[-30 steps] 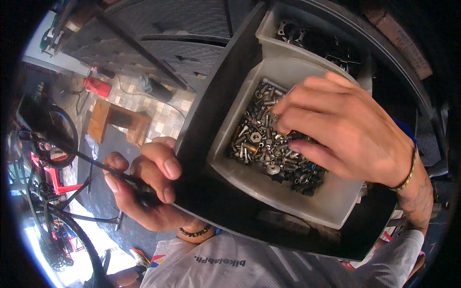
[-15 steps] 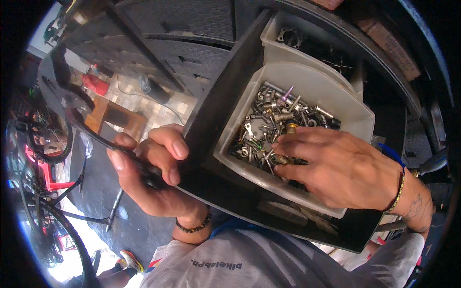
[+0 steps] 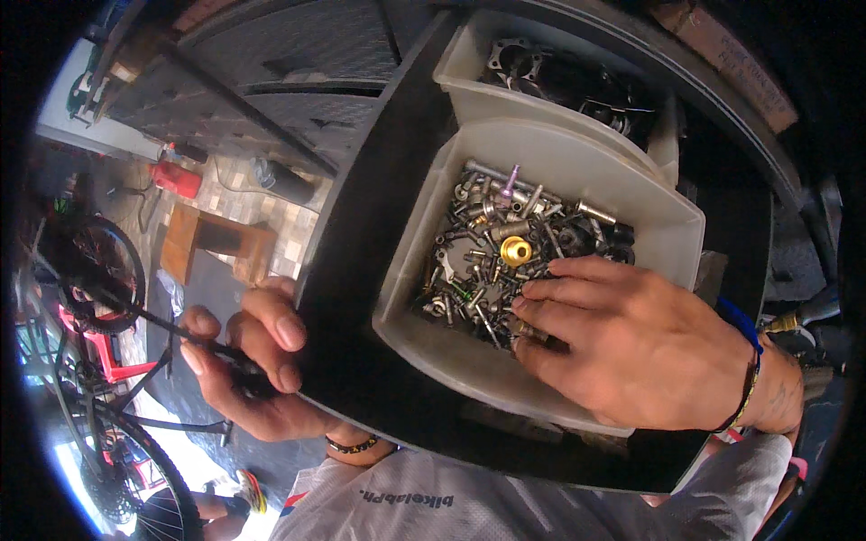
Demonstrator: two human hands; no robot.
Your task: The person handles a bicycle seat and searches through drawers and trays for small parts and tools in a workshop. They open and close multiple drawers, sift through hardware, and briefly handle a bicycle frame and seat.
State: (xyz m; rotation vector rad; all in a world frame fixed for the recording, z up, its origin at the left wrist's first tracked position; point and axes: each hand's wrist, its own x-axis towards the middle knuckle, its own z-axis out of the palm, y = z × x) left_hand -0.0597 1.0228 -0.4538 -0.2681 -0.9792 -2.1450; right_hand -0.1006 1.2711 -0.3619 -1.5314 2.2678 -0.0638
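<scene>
Inside a grey plastic bin [image 3: 577,158] lies a heap of metal bolts, screws and small fittings [image 3: 478,230]. A gold ring-shaped fitting [image 3: 515,251] sits on top, with a purple bolt [image 3: 511,180] behind it. My right hand [image 3: 622,338] reaches over the bin's right side, fingers stretched and apart, tips touching the heap; anything under them is hidden. Left of the drawer, my left hand [image 3: 248,352] is closed around a slender black curved part [image 3: 149,314], seen almost edge-on, its kind unclear.
The bin stands in an open black drawer [image 3: 370,171]. Behind it, a second grey bin [image 3: 465,81] holds black and metal parts. At left are a bicycle [image 3: 135,451], a wooden block [image 3: 185,243] and a red container [image 3: 176,178] on the floor.
My right hand has drawn slightly towards me and off the gold fitting, which now shows fully. The black part in my left hand has turned from broadside to nearly edge-on.
</scene>
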